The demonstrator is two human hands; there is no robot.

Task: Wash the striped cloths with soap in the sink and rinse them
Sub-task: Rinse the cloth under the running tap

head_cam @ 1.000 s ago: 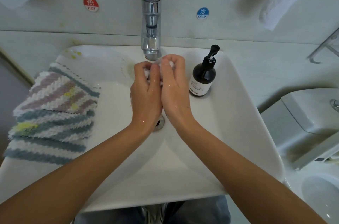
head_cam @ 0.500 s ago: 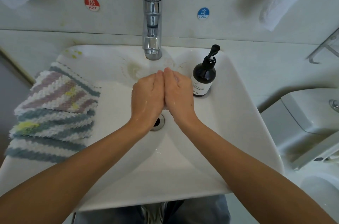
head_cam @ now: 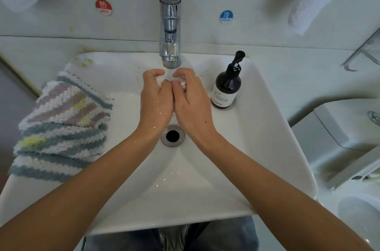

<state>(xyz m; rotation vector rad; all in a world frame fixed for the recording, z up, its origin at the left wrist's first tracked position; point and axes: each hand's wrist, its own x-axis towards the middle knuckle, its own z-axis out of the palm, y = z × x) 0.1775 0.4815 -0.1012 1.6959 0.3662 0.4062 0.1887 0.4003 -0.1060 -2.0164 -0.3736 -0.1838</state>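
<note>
Well to the left of your left hand (head_cam: 156,98): the striped cloths (head_cam: 61,127), a folded stack draped over the left rim of the sink (head_cam: 257,148), yellowish stains showing on the upper folds. The stack hangs partly past the rim's outer edge; a knock from your forearm could tip it off the basin.

Left hand: under the faucet (head_cam: 170,24), fingers curled, wet, something white showing between the fingertips. Whether that is lather or a small wad of material cannot be told. It touches the right hand along the thumb side.

Just near side of both hands: the open drain (head_cam: 172,135). Anything small let go here could be carried into it.

Right hand (head_cam: 191,102): fingers likewise curled around the same white matter, knuckles up, wet.

Just beside your right hand: the soap bottle (head_cam: 227,88), dark, pump-topped, upright on the sloping inner right wall of the sink. Its footing looks poor; a sideways sweep of the right wrist could topple it into the basin.

Judgement on progress: the cloths appear unwashed. With slick hands, your grip on the pump and on the wet fabric may slip, so reach for the stack deliberately.
</note>
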